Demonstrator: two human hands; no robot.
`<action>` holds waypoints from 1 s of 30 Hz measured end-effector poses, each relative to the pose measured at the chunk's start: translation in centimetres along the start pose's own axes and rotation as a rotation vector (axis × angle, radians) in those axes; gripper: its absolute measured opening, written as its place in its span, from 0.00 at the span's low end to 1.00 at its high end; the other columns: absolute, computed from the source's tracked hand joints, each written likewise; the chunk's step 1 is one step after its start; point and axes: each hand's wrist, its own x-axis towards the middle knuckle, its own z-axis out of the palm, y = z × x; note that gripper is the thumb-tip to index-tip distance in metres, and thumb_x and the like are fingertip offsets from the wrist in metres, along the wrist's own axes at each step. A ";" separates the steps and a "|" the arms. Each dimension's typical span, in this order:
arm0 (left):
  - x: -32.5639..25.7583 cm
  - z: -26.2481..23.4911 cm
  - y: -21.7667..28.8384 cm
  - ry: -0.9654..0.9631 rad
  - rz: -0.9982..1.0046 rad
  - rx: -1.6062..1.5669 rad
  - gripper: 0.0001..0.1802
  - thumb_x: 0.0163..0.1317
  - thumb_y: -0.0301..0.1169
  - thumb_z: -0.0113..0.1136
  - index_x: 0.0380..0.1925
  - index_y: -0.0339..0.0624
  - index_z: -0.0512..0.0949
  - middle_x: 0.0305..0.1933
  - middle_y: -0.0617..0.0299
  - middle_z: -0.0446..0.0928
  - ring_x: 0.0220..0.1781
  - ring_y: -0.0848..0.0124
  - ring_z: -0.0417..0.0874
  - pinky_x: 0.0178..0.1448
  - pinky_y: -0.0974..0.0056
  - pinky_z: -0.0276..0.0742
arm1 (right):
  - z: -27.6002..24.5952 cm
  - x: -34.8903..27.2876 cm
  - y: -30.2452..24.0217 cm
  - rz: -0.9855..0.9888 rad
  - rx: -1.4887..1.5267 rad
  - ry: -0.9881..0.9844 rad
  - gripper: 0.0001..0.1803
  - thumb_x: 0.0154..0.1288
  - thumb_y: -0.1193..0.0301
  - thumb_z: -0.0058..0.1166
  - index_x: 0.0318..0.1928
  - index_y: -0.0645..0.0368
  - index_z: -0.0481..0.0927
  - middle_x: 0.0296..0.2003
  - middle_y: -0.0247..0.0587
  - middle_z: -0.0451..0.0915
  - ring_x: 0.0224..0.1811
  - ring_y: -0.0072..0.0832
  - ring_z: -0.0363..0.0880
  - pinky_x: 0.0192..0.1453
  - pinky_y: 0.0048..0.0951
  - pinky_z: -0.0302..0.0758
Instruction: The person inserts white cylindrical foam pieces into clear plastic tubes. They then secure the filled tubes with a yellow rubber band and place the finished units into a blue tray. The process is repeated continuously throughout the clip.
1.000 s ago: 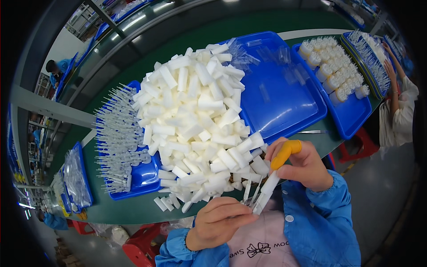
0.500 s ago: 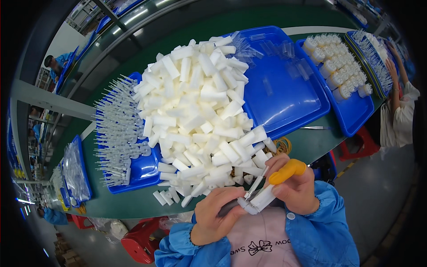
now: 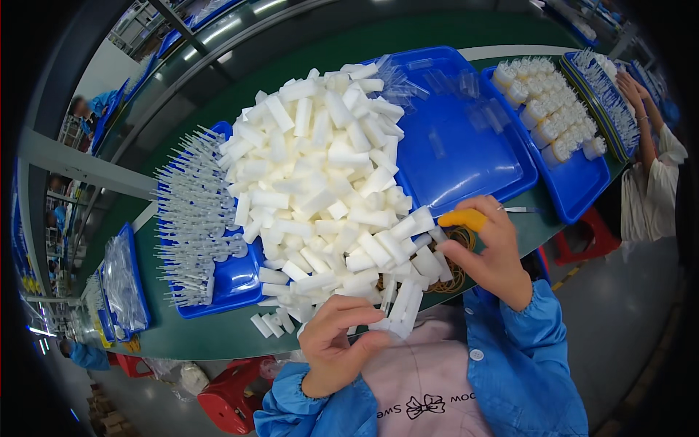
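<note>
Apparently held the piece before the shirt, clamped between thumb and fingers of the left hand. Judged it light, stiff, fragile at the rods; best taken by the base. Poised the right hand beside the foam heap with thumb and forefinger apart. Found it blocking the left tray.

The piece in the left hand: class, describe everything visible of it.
The piece has a translucent, plastic-looking base with white oblong parts side by side and a thinner rod to their left. It points away from the wearer's chest, slightly rightward. The left hand pinches its base between thumb and fingers; the right hand is apart.
</note>
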 end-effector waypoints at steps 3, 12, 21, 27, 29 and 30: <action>-0.3 -0.1 -0.2 0.025 0.004 -0.009 0.19 0.46 0.32 0.74 0.34 0.33 0.78 0.37 0.53 0.76 0.38 0.68 0.77 0.43 0.67 0.72 | 1.3 0.0 0.6 -0.041 -0.247 0.004 0.18 0.44 0.64 0.68 0.36 0.56 0.81 0.36 0.35 0.74 0.39 0.35 0.70 0.44 0.34 0.62; 0.0 -0.2 -0.2 -0.026 -0.016 -0.104 0.17 0.42 0.30 0.76 0.31 0.35 0.80 0.37 0.51 0.78 0.38 0.66 0.79 0.42 0.66 0.74 | -0.3 -0.9 0.9 0.315 0.742 0.083 0.13 0.54 0.75 0.61 0.41 0.62 0.78 0.35 0.37 0.77 0.33 0.24 0.76 0.37 0.25 0.73; 0.6 0.3 0.3 -0.233 0.193 -0.021 0.16 0.41 0.20 0.72 0.34 0.34 0.82 0.39 0.52 0.80 0.38 0.63 0.82 0.41 0.65 0.78 | 1.2 -1.7 -1.3 0.415 1.246 0.012 0.14 0.63 0.72 0.54 0.48 0.61 0.71 0.37 0.37 0.76 0.38 0.21 0.75 0.44 0.24 0.73; 0.4 0.4 0.3 -0.249 0.249 0.049 0.16 0.41 0.20 0.72 0.34 0.35 0.82 0.38 0.53 0.80 0.38 0.63 0.82 0.42 0.64 0.79 | 1.2 -1.8 -1.7 0.473 1.300 -0.039 0.13 0.62 0.70 0.55 0.46 0.60 0.71 0.36 0.35 0.75 0.37 0.19 0.73 0.42 0.22 0.71; 0.5 0.5 0.4 -0.260 0.259 0.064 0.15 0.41 0.20 0.72 0.34 0.35 0.83 0.38 0.53 0.80 0.38 0.63 0.82 0.42 0.63 0.79 | 1.2 -1.8 -1.6 0.489 1.324 -0.050 0.13 0.62 0.70 0.56 0.45 0.60 0.71 0.36 0.34 0.75 0.37 0.19 0.73 0.42 0.22 0.71; 0.6 0.5 0.3 -0.267 0.263 0.062 0.15 0.41 0.20 0.72 0.34 0.35 0.83 0.38 0.53 0.80 0.39 0.63 0.82 0.42 0.63 0.79 | 1.2 -1.9 -1.5 0.497 1.340 -0.056 0.13 0.62 0.70 0.56 0.45 0.60 0.71 0.36 0.34 0.75 0.37 0.19 0.73 0.42 0.22 0.71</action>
